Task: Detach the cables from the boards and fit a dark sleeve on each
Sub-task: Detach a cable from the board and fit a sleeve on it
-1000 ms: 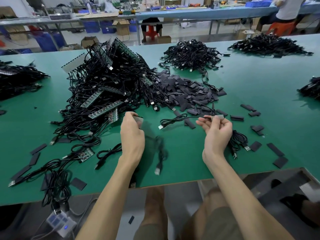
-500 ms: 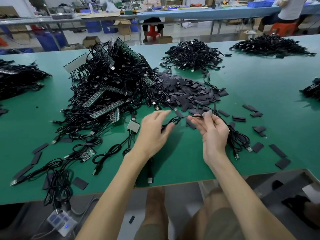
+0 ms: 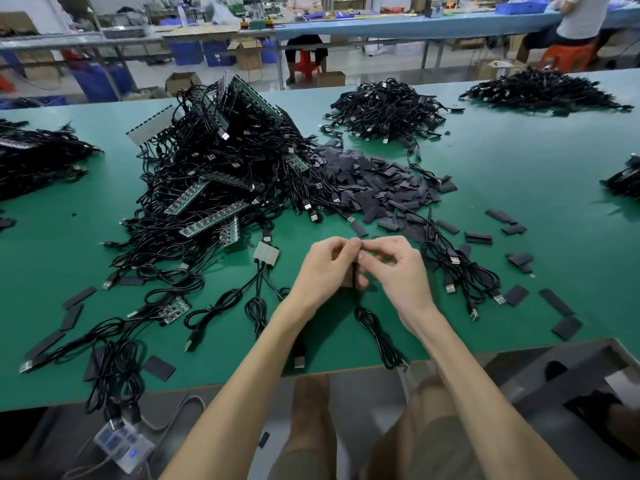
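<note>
Above the table (image 3: 519, 161), left hand (image 3: 323, 268) and right hand (image 3: 398, 268) pinching one cable (image 3: 354, 278) — its length hanging downward

Green worktable (image 3: 519, 168); behind it, a blue bench (image 3: 415, 27), red stool (image 3: 306, 65), cardboard boxes (image 3: 247, 57).

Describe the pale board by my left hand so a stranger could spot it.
Find the cable pile on the green table. At its near edge, left of the left hand, lies a small board. It is pale; neighbouring boards are green.
</note>
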`<state>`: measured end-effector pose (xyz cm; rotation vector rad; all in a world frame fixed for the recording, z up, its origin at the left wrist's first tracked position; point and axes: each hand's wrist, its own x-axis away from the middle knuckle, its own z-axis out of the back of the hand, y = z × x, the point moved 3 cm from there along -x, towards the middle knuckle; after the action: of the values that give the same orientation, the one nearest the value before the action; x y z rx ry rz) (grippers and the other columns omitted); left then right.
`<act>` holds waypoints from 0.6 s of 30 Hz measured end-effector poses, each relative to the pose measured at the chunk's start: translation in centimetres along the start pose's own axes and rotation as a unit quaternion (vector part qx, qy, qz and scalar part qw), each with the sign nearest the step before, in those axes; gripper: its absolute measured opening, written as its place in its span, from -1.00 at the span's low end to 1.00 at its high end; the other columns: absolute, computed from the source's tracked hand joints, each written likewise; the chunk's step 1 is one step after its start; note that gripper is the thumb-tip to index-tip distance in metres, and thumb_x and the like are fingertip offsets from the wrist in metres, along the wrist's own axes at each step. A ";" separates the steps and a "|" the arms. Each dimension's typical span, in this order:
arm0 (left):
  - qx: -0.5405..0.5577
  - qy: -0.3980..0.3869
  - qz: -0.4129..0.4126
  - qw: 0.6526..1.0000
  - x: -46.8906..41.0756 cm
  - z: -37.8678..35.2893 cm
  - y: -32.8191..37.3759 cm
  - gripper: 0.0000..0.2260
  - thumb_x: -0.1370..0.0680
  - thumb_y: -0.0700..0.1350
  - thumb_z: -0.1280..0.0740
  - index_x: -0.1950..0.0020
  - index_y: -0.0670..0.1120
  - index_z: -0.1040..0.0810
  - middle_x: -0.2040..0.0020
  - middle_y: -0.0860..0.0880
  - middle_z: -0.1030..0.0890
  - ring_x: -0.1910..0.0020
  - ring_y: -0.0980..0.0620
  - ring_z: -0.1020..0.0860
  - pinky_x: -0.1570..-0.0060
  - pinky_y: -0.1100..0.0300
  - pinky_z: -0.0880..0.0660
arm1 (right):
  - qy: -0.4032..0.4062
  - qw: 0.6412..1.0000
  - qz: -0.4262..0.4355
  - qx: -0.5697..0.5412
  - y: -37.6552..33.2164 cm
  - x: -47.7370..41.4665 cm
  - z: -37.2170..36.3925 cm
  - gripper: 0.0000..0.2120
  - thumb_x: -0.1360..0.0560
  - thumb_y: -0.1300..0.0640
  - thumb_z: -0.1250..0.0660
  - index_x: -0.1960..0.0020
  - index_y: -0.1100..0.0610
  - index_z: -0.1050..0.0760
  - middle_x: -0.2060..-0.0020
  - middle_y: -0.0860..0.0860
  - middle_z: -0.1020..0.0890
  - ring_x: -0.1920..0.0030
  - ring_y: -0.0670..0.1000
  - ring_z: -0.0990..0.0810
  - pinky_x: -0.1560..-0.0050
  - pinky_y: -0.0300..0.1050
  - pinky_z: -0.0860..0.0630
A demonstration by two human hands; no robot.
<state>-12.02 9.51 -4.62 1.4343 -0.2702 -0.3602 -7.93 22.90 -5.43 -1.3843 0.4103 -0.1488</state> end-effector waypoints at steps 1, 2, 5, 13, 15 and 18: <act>-0.028 0.012 -0.013 0.999 0.0 0.1 -0.2 -0.68 -0.72 -0.05 -0.21 -0.01 -0.30 -0.56 0.30 -0.15 -0.62 0.43 -0.06 -0.58 0.36 0.08 -0.58 | -0.007 1.000 0.008 0.022 0.0 0.0 -0.1 -0.80 -0.52 0.22 -0.49 0.04 -0.09 -0.68 -0.06 0.03 -0.57 0.00 0.09 -0.61 -0.08 -0.11 -0.56; -0.054 0.027 -0.023 0.998 0.0 0.2 -0.4 -0.67 -0.72 -0.06 -0.21 0.04 -0.30 -0.56 0.36 -0.10 -0.57 0.49 -0.05 -0.50 0.41 0.10 -0.51 | -0.004 0.999 0.018 0.039 -0.1 -0.1 -0.2 -0.81 -0.53 0.20 -0.48 0.03 -0.11 -0.66 -0.08 0.00 -0.55 -0.04 0.08 -0.59 -0.12 -0.10 -0.54; -0.059 0.058 -0.009 0.997 -0.3 0.6 -0.9 -0.67 -0.72 -0.09 -0.21 0.08 -0.27 -0.61 0.42 -0.01 -0.47 0.56 0.01 -0.35 0.52 0.22 -0.31 | 0.039 0.992 0.045 0.110 0.0 -0.2 -0.1 -0.82 -0.59 0.14 -0.40 -0.15 -0.06 -0.60 -0.15 -0.05 -0.50 -0.17 0.04 -0.48 -0.25 -0.01 -0.47; -0.093 0.053 -0.024 0.994 -0.3 3.2 -1.2 -0.71 -0.71 -0.08 -0.23 0.10 -0.18 -0.63 0.41 0.01 -0.47 0.54 0.04 -0.35 0.51 0.29 -0.27 | 0.011 0.928 -0.011 0.372 0.9 -0.7 -0.8 -0.41 -0.64 0.16 -0.31 -0.61 0.15 -0.18 -0.47 0.07 -0.39 -0.45 0.14 -0.24 -0.38 0.10 -0.21; -0.079 0.049 -0.019 0.996 -0.2 3.7 -1.2 -0.72 -0.70 -0.08 -0.23 0.08 -0.17 -0.63 0.40 0.00 -0.47 0.52 0.04 -0.34 0.52 0.29 -0.25 | 0.024 0.929 -0.010 0.370 0.9 -0.7 -0.8 -0.45 -0.63 0.17 -0.33 -0.56 0.16 -0.24 -0.41 0.07 -0.46 -0.41 0.15 -0.30 -0.35 0.06 -0.23; -0.096 0.026 -0.027 0.995 0.0 3.4 -1.3 -0.75 -0.69 -0.07 -0.27 0.06 -0.16 -0.64 0.41 0.01 -0.45 0.49 0.06 -0.35 0.48 0.33 -0.28 | 0.042 0.935 -0.003 0.352 0.8 -0.6 -0.8 -0.57 -0.62 0.20 -0.36 -0.45 0.15 -0.36 -0.30 0.06 -0.54 -0.32 0.13 -0.37 -0.28 0.00 -0.26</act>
<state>-13.44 6.25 -5.51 1.2620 -0.1505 -0.3812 -8.87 22.56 -6.22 -0.6720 0.3726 -0.3275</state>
